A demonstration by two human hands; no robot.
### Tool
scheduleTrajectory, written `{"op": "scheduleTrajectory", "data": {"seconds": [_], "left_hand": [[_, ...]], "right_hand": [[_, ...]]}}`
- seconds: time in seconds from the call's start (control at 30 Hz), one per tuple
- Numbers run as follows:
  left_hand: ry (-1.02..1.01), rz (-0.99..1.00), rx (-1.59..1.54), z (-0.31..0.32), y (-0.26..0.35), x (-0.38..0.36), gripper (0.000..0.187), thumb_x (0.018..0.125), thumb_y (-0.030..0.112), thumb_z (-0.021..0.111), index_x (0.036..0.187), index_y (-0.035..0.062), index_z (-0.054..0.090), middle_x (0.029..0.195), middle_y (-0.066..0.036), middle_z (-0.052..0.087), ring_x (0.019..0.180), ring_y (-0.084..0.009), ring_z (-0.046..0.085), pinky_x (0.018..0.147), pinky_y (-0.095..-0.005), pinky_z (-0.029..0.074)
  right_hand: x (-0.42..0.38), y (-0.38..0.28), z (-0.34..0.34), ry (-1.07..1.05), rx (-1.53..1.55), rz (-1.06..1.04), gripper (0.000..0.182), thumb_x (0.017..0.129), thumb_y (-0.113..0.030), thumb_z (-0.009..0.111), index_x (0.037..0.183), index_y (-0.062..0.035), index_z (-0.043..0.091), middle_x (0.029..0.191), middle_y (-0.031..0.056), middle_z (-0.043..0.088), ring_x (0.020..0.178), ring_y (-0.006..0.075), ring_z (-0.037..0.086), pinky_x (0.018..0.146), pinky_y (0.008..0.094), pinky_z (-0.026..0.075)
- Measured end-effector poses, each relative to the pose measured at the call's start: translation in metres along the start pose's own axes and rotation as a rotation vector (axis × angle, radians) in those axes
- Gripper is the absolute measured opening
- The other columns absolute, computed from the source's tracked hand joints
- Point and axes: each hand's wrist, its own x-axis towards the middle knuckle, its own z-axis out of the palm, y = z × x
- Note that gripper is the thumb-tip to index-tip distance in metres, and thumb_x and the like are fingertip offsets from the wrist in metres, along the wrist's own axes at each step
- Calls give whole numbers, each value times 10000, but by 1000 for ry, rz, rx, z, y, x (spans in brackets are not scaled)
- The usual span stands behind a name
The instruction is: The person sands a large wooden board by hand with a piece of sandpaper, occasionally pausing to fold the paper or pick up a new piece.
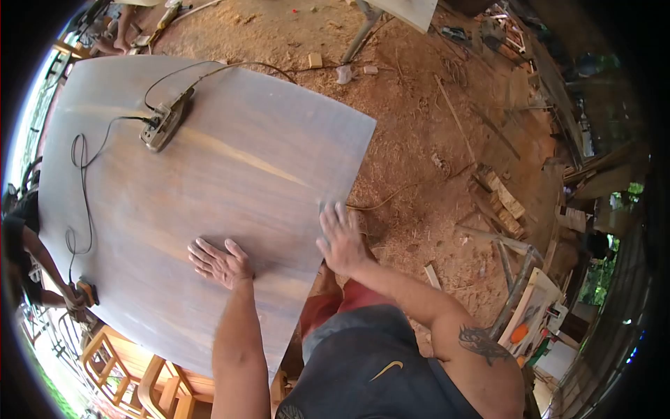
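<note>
Both hands flat, fingers spread, gripping nothing. Left hand (pixel 220 262) presses the large dark brown sanded wooden tabletop (pixel 209 181) near its near edge; right hand (pixel 340 237) rests on its right edge. Grey power strip with black cables (pixel 164 122) lies far left on the surface. Wood looks smooth, unfinished; sawdust floor (pixel 419 140) beyond.

Power strip (pixel 163 120) with black cords (pixel 84 181) at the far side. Orange sander (pixel 87 292) at the left edge, held by another person (pixel 24 244). Sawdust floor (pixel 419 126) beyond, strewn with wood scraps (pixel 504 199) and an offcut (pixel 315 60). Wooden chairs (pixel 132 370) lower left. Tools (pixel 534 325) lower right.
</note>
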Motion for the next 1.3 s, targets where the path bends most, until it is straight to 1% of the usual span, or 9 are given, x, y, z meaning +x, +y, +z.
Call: {"op": "scheduleTrajectory", "data": {"seconds": [0.1,0.27,0.43,0.53,0.67,0.9,1.03,1.13,1.3], "left_hand": [[2,5,-16,-1,2,3,833,1027,565,433,1679,93,219,1760,-161,167,1622,-385,117,1283,-605,123],[-13,-17,-2,1,-1,2,831,1025,562,439,1678,96,222,1760,-159,167,1623,-388,112,1288,-597,116],[9,-2,-9,-1,1,0,834,1021,571,446,1680,110,223,1762,-149,169,1622,-387,115,1288,-597,122],[-8,-11,-6,-2,1,1,833,1021,570,445,1679,108,226,1762,-147,168,1622,-386,115,1288,-597,124],[4,-7,-21,-1,2,0,827,1021,563,450,1678,111,231,1760,-150,173,1620,-387,122,1286,-599,126],[15,-5,-6,3,0,1,834,1018,570,454,1680,118,225,1761,-148,172,1619,-385,125,1283,-603,126],[2,-6,-13,-1,2,0,830,1023,569,443,1683,117,220,1762,-152,167,1620,-386,123,1282,-605,118],[15,0,-16,1,0,1,826,1028,570,435,1684,118,218,1763,-151,164,1621,-384,122,1282,-606,120],[11,-7,-4,3,-2,1,822,1030,565,436,1684,118,217,1763,-149,164,1621,-381,123,1285,-603,121]], "right_hand": [[30,29,-20,-48,-116,-25,686,1086,-451,412,1647,-64,335,1739,208,220,1617,427,146,1251,718,133],[182,119,-59,200,-275,309,681,1114,-447,310,1664,-48,273,1756,172,183,1634,355,115,1299,621,88],[71,47,-5,155,-143,138,712,1094,-457,361,1650,-16,300,1753,183,193,1631,365,131,1290,643,74],[68,48,-22,65,-221,65,720,1083,-456,380,1639,-3,315,1745,196,212,1629,378,132,1285,656,75],[189,124,-64,214,-220,397,719,1107,-457,303,1655,7,258,1756,198,163,1633,379,94,1303,611,71],[96,65,-21,30,-351,250,723,1103,-445,306,1671,-8,215,1764,174,149,1637,372,66,1307,601,59],[177,130,-56,219,-298,350,691,1087,-388,338,1652,5,274,1757,189,170,1630,379,118,1296,623,102],[180,120,-61,150,-352,411,683,1070,-354,372,1644,8,294,1754,182,190,1629,379,126,1297,622,104],[132,99,-39,146,-346,256,651,1066,-318,378,1626,12,335,1738,189,238,1617,386,166,1303,591,119]]}}
